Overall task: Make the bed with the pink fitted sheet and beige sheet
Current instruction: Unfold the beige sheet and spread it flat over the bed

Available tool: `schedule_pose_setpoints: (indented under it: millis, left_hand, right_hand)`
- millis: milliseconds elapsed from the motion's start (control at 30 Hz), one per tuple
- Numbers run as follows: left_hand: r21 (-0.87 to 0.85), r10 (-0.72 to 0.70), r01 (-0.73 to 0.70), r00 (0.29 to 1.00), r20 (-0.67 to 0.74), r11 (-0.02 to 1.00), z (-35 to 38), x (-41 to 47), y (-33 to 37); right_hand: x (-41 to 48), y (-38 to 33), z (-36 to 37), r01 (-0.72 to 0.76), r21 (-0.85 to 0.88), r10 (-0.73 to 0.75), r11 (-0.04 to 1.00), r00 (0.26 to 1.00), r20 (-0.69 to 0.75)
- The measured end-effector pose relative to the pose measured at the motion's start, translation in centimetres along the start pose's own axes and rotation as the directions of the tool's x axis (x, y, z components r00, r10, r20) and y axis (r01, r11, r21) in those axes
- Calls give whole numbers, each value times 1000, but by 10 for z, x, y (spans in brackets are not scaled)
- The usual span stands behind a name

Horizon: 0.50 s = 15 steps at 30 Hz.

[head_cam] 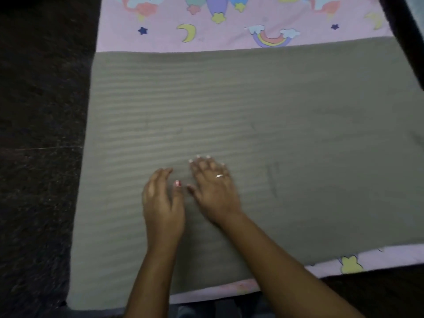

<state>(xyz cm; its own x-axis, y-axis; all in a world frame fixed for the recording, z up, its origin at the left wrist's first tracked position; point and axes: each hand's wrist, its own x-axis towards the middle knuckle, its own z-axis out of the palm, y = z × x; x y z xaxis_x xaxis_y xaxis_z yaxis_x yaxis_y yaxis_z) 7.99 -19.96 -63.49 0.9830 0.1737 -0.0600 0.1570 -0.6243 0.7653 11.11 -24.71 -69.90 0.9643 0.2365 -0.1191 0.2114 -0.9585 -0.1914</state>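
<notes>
- The beige sheet lies spread flat across the middle of the view, faintly striped from side to side, and covers most of the bed.
- The pink sheet lies under it. It shows as a wide band at 12 o'clock, beyond the beige sheet's far edge, and as a thin strip along the near edge from 6 to 4 o'clock.
- The printed pattern on the far band includes a yellow moon and a rainbow, the rainbow touching the beige sheet's far edge.
- The left hand is at about 7 o'clock of centre, resting on the beige sheet with fingers straight and together, pointing towards 12 o'clock. It grasps nothing.
- The right hand lies just beside it towards 3 o'clock, palm down on the beige sheet with fingers stretched and slightly spread. It is also released, gripping nothing.
- The two thumbs lie close together; whether they touch cannot be told.
- A ring sits on one right-hand finger.
- Dark floor runs along the bed's side at 9 o'clock.
</notes>
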Motion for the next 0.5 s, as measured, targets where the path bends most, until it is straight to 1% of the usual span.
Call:
schedule_pose_setpoints:
  millis: [33, 67, 100, 133, 200, 267, 367, 400, 467, 500]
  left_hand:
    - [32, 33, -34, 998, 46, 999, 18, -4, 9]
    - [70, 60, -67, 993, 101, 995, 34, -9, 18]
    - [109, 83, -102, 983, 166, 989, 51, -15, 29]
    - [147, 100, -136, 968, 229, 980, 67, -22, 38]
    - [232, 152, -240, 927, 342, 943, 97, -37, 57]
    - [278, 206, -355, 869, 450, 892, 122, -53, 73]
    - [240, 216, -428, 774, 596, 872, 162, -71, 104]
    - [212, 238, -451, 749, 618, 867, 174, -74, 114]
    - [166, 290, -513, 690, 663, 842, 200, -77, 140]
    - [149, 305, -535, 664, 683, 832, 214, -78, 154]
  right_hand:
    - [-37, 78, -24, -78, 12, 75, 997, 985, 154]
    - [-55, 115, -31, -161, 53, 161, 986, 987, -1]
    - [-71, 144, -34, -237, 14, 237, 971, 964, -123]
    - [-92, 171, -36, -340, 8, 339, 940, 935, -104]
    - [-114, 199, -43, -429, 3, 429, 903, 903, 4]
    - [-142, 233, -48, -530, -15, 529, 848, 848, -45]
    - [-189, 303, -59, -690, -34, 688, 723, 724, -56]
    - [-200, 317, -62, -728, -28, 727, 684, 685, -50]
    - [-221, 351, -69, -815, -23, 812, 579, 579, -76]
    - [-232, 370, -73, -857, -3, 854, 516, 515, -78]
